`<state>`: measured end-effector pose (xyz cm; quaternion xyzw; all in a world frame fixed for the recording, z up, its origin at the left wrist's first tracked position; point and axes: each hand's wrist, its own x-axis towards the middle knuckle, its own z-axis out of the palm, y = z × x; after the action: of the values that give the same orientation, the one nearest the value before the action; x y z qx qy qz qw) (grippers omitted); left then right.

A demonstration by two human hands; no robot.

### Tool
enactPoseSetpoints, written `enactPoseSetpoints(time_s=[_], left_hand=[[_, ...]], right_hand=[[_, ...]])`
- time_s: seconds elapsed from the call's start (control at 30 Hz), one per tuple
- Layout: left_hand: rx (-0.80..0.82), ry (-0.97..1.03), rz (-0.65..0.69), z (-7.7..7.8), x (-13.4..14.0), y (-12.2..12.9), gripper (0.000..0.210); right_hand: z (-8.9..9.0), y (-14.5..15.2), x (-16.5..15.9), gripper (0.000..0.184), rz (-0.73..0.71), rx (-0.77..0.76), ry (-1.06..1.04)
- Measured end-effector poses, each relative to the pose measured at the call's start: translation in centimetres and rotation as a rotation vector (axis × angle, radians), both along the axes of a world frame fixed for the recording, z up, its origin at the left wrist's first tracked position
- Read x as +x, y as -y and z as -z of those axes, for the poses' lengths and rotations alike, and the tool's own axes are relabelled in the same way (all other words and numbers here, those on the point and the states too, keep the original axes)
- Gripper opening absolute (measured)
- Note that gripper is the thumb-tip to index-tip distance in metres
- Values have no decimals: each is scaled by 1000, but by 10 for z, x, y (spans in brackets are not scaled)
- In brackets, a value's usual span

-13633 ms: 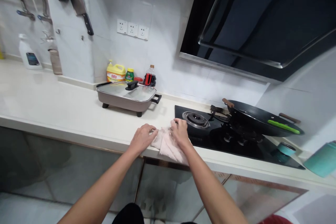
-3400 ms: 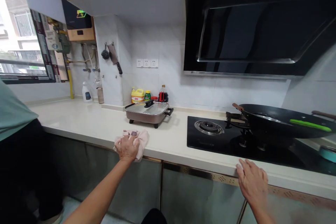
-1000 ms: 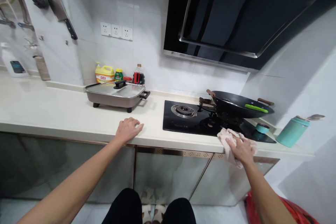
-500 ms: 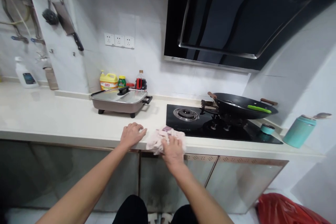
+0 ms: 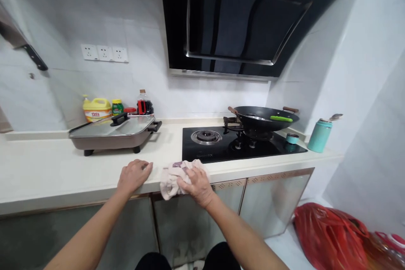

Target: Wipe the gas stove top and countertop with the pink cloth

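A crumpled pale pink cloth (image 5: 172, 179) lies over the counter's front edge, just before the stove's left front corner, and part of it hangs down. My right hand (image 5: 198, 183) presses on it with bent fingers gripping its folds. To the left, my left hand (image 5: 134, 175) rests at the counter's edge, holding nothing, its fingers loosely bent and the thumb apart. Behind that hand stands a brown electric pan (image 5: 110, 141) with a glass lid. The black gas stove (image 5: 218, 152) is set into the white counter (image 5: 41, 173), behind and right of the cloth.
On the stove's right side sits a black wok (image 5: 253, 123) with a green-handled utensil (image 5: 281, 118). A teal canister (image 5: 320, 136) stands at the right end. Bottles, including a yellow jug (image 5: 97, 109), line the wall. Overhead is the range hood (image 5: 234, 29); a red bag (image 5: 329, 236) is on the floor.
My view has turned right, so the scene sits further left. The cloth now hangs further over the counter's front edge under my right hand. My left hand still rests on the counter.
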<state>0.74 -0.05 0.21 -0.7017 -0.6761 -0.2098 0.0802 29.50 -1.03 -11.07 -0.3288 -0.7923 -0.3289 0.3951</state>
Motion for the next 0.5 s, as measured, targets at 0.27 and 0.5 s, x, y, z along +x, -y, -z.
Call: enactPoseSetpoints(time_s=[0.27, 0.5], left_hand=[[-24, 29, 15, -2, 4, 2, 56], [-45, 57, -2, -4, 10, 3, 55]], right_hand=[[4, 16, 181, 37, 197, -245, -32], [0, 34, 325, 57, 425, -287, 1]])
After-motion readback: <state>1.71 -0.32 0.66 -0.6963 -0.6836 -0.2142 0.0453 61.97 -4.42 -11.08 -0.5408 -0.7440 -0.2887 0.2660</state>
